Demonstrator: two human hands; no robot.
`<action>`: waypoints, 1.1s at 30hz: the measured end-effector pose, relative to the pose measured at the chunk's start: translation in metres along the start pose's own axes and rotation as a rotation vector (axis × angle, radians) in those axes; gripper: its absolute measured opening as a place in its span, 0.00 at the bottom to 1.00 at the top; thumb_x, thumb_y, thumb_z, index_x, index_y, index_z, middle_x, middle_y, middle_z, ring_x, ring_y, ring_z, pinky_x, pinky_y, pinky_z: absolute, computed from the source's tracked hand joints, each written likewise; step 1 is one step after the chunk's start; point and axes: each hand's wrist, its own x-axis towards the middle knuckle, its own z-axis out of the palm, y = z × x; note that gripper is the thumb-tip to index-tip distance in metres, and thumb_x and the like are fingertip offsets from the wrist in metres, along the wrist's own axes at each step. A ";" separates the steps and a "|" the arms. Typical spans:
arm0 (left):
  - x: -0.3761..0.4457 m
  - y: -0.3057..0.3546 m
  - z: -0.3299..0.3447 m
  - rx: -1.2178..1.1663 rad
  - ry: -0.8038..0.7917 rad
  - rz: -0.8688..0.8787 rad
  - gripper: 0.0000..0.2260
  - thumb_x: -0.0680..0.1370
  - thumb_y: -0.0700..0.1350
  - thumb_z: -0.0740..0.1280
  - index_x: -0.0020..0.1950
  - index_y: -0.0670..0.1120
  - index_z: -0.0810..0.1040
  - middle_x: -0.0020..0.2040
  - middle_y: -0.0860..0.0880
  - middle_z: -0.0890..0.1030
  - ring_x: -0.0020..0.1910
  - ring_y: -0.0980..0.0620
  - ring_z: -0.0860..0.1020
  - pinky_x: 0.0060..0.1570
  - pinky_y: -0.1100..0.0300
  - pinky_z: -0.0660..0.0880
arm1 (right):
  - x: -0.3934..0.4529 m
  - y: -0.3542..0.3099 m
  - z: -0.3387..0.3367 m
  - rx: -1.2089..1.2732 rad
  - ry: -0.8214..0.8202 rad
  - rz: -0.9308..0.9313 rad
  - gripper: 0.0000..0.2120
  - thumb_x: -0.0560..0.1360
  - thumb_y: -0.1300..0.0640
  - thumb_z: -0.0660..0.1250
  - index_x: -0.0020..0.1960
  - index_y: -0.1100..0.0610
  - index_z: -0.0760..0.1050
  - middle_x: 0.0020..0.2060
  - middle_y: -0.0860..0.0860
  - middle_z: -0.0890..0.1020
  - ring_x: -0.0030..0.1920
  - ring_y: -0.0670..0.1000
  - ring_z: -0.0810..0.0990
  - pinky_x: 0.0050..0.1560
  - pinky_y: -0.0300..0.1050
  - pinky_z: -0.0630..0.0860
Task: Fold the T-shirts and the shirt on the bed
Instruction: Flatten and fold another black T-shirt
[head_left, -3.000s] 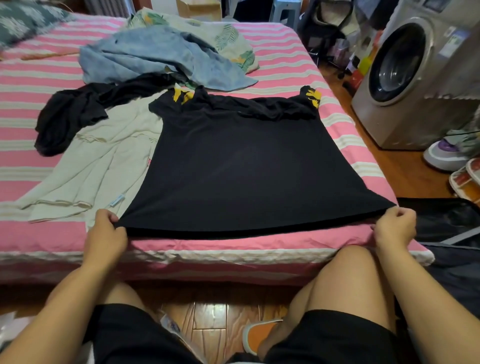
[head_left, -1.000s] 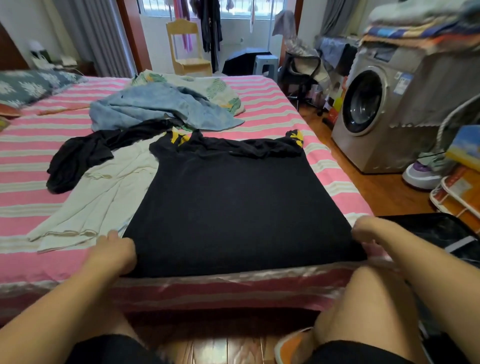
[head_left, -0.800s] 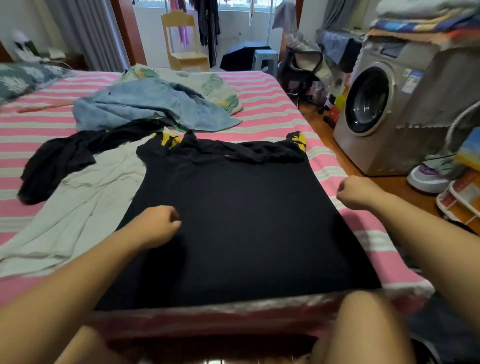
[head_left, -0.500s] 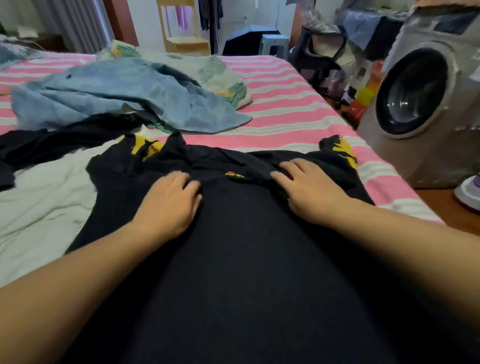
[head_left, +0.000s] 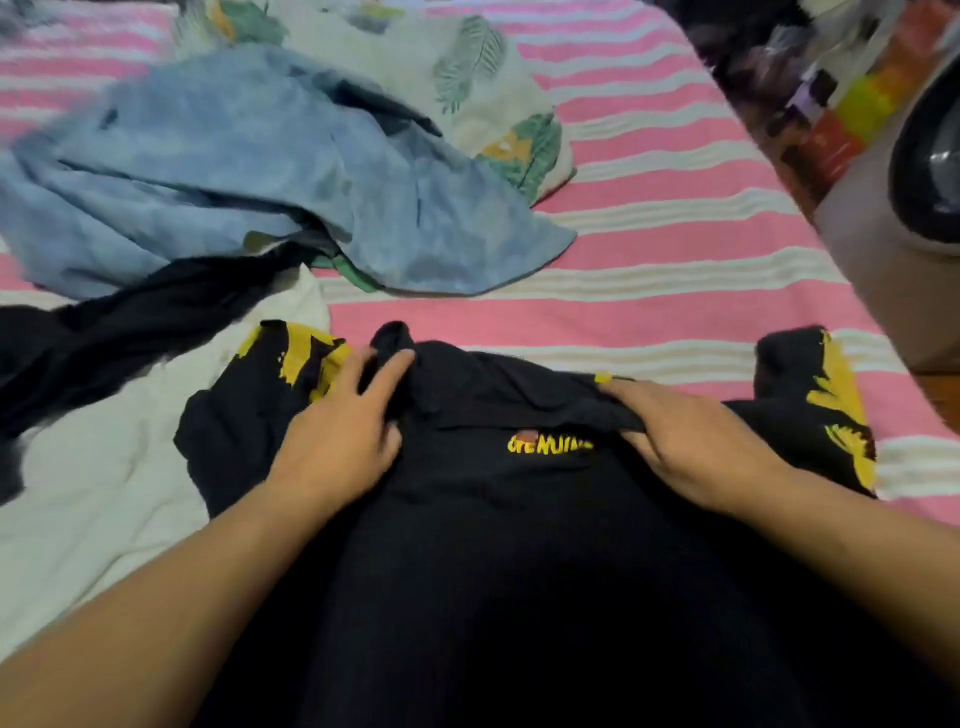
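- Pink-and-white striped bedding (head_left: 675, 249) is taking up the whole background, with a grey appliance (head_left: 914, 218) and some blurry bottles being glimpsed off the bed's right edge.
- Nearest the camera, a black T-shirt (head_left: 519, 571) with yellow print is being spread flat on the bed, collar end pointing away, and small yellow lettering is showing just below the collar.
- Both hands are being laid on the shirt's upper part, one to each side of that lettering.
- The left hand (head_left: 337, 431) is being rested palm-down by the left shoulder, fingers fairly straight and slightly spread, fingertips touching a bunched-up bit of black fabric at the collar. Nothing is being clamped there, it's looking more like pressing.
- The right hand (head_left: 691, 441) is being held palm-down too, but its fingers are being tucked under a fold of the collar edge, so that fold is being gripped.
- Both forearms are being stretched forward from the bottom corners of the view, across the shirt body.
- To the left, a pale cream garment (head_left: 104, 467) is lying partly under the black shirt, with another black garment (head_left: 130, 322) draped over it.
- Further back, a crumpled blue shirt (head_left: 234, 171) is being piled on a leaf-print cloth (head_left: 467, 78).
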 end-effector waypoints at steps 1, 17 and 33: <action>0.018 -0.003 -0.008 0.125 -0.056 0.102 0.32 0.77 0.55 0.66 0.80 0.59 0.58 0.77 0.48 0.61 0.58 0.41 0.78 0.43 0.50 0.78 | 0.012 0.006 -0.010 0.049 0.041 0.050 0.17 0.79 0.44 0.56 0.66 0.47 0.68 0.58 0.48 0.76 0.55 0.61 0.79 0.51 0.56 0.76; 0.106 0.061 0.038 0.129 0.095 0.158 0.21 0.81 0.52 0.57 0.73 0.50 0.71 0.72 0.43 0.70 0.71 0.40 0.67 0.70 0.44 0.63 | 0.166 0.066 -0.014 0.048 0.047 0.446 0.20 0.84 0.41 0.52 0.52 0.55 0.73 0.54 0.59 0.81 0.54 0.63 0.77 0.46 0.50 0.68; 0.113 0.054 0.077 0.046 -0.144 -0.239 0.28 0.83 0.63 0.45 0.82 0.61 0.43 0.84 0.49 0.44 0.82 0.43 0.40 0.77 0.36 0.42 | 0.058 0.118 -0.059 0.102 0.256 0.198 0.14 0.79 0.60 0.63 0.65 0.56 0.75 0.57 0.55 0.78 0.59 0.59 0.75 0.58 0.53 0.72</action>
